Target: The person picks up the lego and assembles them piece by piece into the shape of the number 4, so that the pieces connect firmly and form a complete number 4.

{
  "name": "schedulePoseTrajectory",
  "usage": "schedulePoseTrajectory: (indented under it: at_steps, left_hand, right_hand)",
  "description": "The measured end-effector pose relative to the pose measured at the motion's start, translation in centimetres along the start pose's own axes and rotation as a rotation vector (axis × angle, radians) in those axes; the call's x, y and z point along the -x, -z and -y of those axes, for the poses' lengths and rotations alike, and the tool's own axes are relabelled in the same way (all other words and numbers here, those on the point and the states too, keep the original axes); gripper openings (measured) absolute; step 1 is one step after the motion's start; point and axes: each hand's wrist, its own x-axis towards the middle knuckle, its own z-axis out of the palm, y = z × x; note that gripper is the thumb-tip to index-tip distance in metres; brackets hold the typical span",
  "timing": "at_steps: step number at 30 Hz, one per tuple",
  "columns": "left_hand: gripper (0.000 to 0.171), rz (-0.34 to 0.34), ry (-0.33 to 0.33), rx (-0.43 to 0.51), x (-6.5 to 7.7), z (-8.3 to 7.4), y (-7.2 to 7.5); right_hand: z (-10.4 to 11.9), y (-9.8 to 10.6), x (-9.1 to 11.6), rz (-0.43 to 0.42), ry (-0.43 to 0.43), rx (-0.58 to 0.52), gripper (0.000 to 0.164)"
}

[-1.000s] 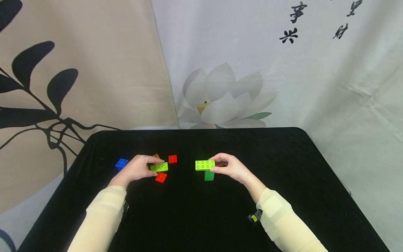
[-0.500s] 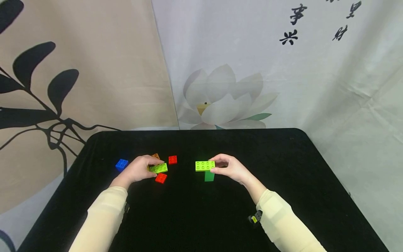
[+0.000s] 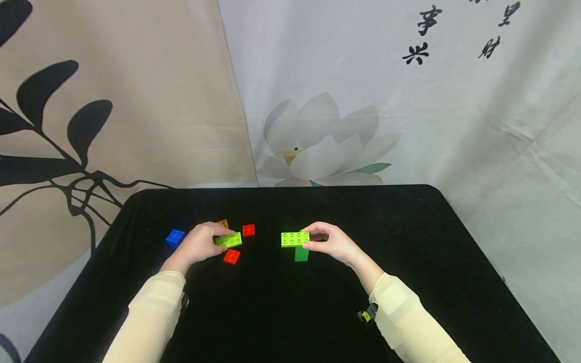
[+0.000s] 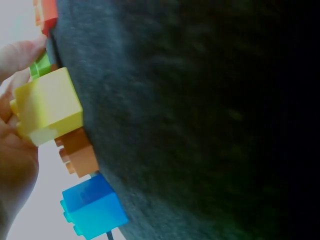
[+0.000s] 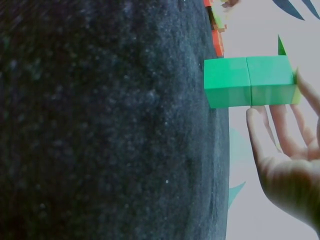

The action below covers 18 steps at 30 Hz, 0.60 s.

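My left hand (image 3: 198, 245) pinches a lime-green building brick (image 3: 232, 239) between thumb and fingers, low over the table's left part. A yellow brick (image 4: 47, 107) sits beside that palm in the left wrist view; from the head it is hidden by the hand. My right hand (image 3: 333, 244) holds one end of another lime-green studded brick (image 3: 292, 239), thumb in front and fingers behind. That brick lies across the top of two stacked green bricks (image 5: 227, 82), its left part overhanging. From the head, only the front of the green stack shows.
Around the left hand lie a blue brick (image 3: 175, 238), an orange-brown brick (image 3: 223, 223), a red brick (image 3: 248, 230) behind and another red brick (image 3: 232, 256) in front. All are on a black cloth-covered table (image 3: 290, 312), with a printed curtain (image 3: 181, 91) behind it.
The left hand and its lime-green brick shift only very slightly, and a little more of the orange-brown brick shows. My right hand and the green stack stay in place.
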Motion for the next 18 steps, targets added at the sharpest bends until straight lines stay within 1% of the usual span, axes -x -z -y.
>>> schedulePoseTrajectory:
  at_steps: [5,10,14,16,18]
  left_hand:
    - [0.044,-0.043,0.008,0.079,-0.2,-0.5,0.4]
    - [0.043,-0.067,-0.004,0.142,-0.3,-1.3,0.6]
    - [0.044,-0.063,-0.032,0.17,-0.4,-2.3,0.5]
    - [0.044,-0.054,-0.054,0.171,-0.5,-3.0,0.4]
    - [0.043,-0.048,-0.091,0.161,-0.5,-3.6,0.3]
  right_hand:
    - [0.0,-0.1,0.0,-0.003,0.003,-0.007,0.034]
    - [0.1,0.0,0.0,-0.003,0.001,0.004,0.033]
    - [0.2,0.0,-0.1,-0.003,-0.003,0.016,0.033]
    - [0.3,0.0,0.0,-0.004,0.001,0.019,0.033]
    - [0.3,0.0,0.0,-0.004,0.001,0.019,0.033]
